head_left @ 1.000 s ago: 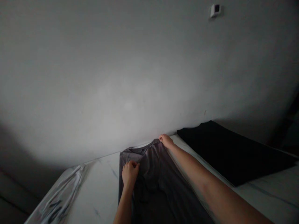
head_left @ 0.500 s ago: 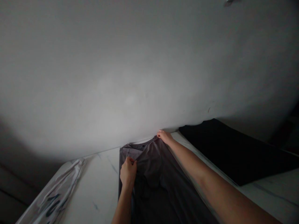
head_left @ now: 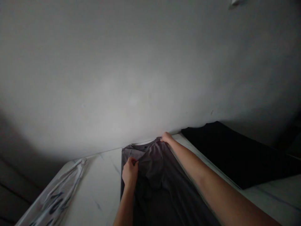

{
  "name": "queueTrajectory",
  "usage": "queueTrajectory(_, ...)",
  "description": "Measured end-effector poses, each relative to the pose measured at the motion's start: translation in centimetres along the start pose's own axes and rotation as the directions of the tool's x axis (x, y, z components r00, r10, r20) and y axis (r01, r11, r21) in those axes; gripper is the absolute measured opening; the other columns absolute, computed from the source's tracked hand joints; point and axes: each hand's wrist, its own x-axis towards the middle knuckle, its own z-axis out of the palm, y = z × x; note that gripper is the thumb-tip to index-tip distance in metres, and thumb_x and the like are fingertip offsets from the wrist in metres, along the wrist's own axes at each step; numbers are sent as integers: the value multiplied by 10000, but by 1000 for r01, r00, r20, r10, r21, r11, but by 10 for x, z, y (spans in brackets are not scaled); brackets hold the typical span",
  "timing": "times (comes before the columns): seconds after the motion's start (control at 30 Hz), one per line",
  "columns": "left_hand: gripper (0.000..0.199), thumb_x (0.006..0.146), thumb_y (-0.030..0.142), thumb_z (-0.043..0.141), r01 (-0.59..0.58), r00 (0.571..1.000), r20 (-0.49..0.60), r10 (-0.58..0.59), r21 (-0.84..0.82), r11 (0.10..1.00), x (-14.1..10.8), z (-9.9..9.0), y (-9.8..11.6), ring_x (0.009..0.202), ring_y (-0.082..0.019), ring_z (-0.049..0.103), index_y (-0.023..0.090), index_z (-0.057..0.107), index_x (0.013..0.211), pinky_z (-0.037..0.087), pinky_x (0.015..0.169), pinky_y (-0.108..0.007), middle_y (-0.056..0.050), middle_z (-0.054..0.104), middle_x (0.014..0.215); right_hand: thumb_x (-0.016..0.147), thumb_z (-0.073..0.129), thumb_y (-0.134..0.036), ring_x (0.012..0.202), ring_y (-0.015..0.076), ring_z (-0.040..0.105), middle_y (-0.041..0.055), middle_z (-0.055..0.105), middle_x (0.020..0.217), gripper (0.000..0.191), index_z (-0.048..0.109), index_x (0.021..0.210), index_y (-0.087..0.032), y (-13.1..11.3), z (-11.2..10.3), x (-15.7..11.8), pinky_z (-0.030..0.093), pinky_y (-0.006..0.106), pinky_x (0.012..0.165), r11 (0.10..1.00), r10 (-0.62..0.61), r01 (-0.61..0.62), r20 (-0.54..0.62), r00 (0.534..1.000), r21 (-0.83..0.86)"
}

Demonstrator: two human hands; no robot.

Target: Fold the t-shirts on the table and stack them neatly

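A dark grey shirt (head_left: 155, 169) lies lengthwise on the white table, its collar end towards the wall and its front creased into soft folds. My left hand (head_left: 130, 171) is closed in a pinch on the cloth, a little below the collar on the left. At the shirt's far right corner, my right hand (head_left: 166, 137) grips the fabric between thumb and fingers, close to the wall. The lower part of the shirt runs out of view at the bottom.
The marbled white table (head_left: 101, 182) meets a bare grey wall (head_left: 131, 78). To the right lies a flat black cloth (head_left: 235, 153). A white garment with dark print (head_left: 58, 194) lies along the left edge.
My right hand has shifted slightly to the right at the shirt's corner. My left hand stays nearly in place, and the view has tilted a little.
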Motion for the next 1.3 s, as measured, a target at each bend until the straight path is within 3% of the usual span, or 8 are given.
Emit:
queueTrajectory(0.2, 81, 855, 251, 565, 0, 999, -52, -1, -21, 1000, 1, 4, -3, 906, -211, 671, 232, 634, 893, 440, 684, -264, -50, 728, 941, 930, 587, -334, 986, 202, 612, 69, 614, 1149, 265, 601, 1132, -163, 1, 4, -8, 532, 413, 844, 998, -32, 38, -125, 992, 45)
queueTrajectory(0.37, 109, 866, 285, 551, 19, 998, -65, -21, -19, 1000, 3, 5, -4, 903, -214, 667, 244, 636, 921, 428, 660, -270, -38, 728, 974, 869, 617, -148, 1059, 198, 572, 104, 605, 1139, 178, 608, 1046, -161, -18, 6, -38, 462, 285, 845, 998, -23, 42, -308, 951, 53)
queueTrajectory(0.5, 119, 862, 293, 549, 20, 998, -50, -23, -64, 998, 3, 2, -3, 908, -211, 663, 248, 633, 935, 430, 675, -271, -32, 726, 994, 895, 575, -240, 877, 158, 601, 43, 635, 931, 54, 584, 882, -189, -46, 10, -117, 445, 250, 771, 925, -339, 375, -305, 890, 63)
queueTrajectory(0.57, 127, 865, 306, 545, 20, 999, -33, -23, -88, 996, 3, 1, -3, 908, -215, 662, 246, 622, 946, 429, 673, -274, -33, 724, 986, 877, 588, -384, 783, 175, 601, 23, 622, 845, 186, 552, 848, -204, -57, 16, -169, 456, 279, 705, 862, -490, 506, -219, 844, 19)
queueTrajectory(0.7, 129, 857, 274, 528, -25, 1000, 12, 27, -137, 990, 7, 1, -7, 908, -211, 660, 242, 587, 967, 433, 685, -274, -36, 717, 973, 796, 662, -369, 952, 279, 612, 135, 614, 1071, 401, 513, 1113, -175, -68, 33, -239, 503, 358, 709, 861, -496, 476, -91, 864, -179)
queueTrajectory(0.87, 341, 694, 16, 518, -176, 973, 119, 198, -177, 968, 14, 1, -17, 857, -152, 649, 223, 566, 962, 430, 709, -226, -6, 710, 959, 844, 495, -67, 971, 261, 623, 149, 597, 1110, 330, 501, 1165, -139, -66, 33, -241, 538, 341, 709, 861, -451, 423, -38, 892, -284)
queueTrajectory(1.1, 308, 735, 74, 537, -198, 964, 133, 228, -210, 957, 14, 1, -19, 912, -184, 644, 252, 655, 956, 442, 733, -258, -14, 716, 1009, 868, 494, -38, 918, 223, 610, 109, 570, 1210, 233, 625, 978, -196, -52, 19, -239, 523, 276, 585, 522, -775, 708, 82, 627, -476)
queueTrajectory(1.3, 216, 806, 137, 543, -173, 972, 108, 211, -283, 943, 20, 5, -22, 919, -173, 657, 227, 702, 921, 472, 794, -261, -28, 733, 948, 817, 524, 3, 811, 221, 598, 127, 615, 979, 184, 656, 880, -108, -45, 16, -242, 512, 300, 535, 474, -795, 704, 88, 601, -529)
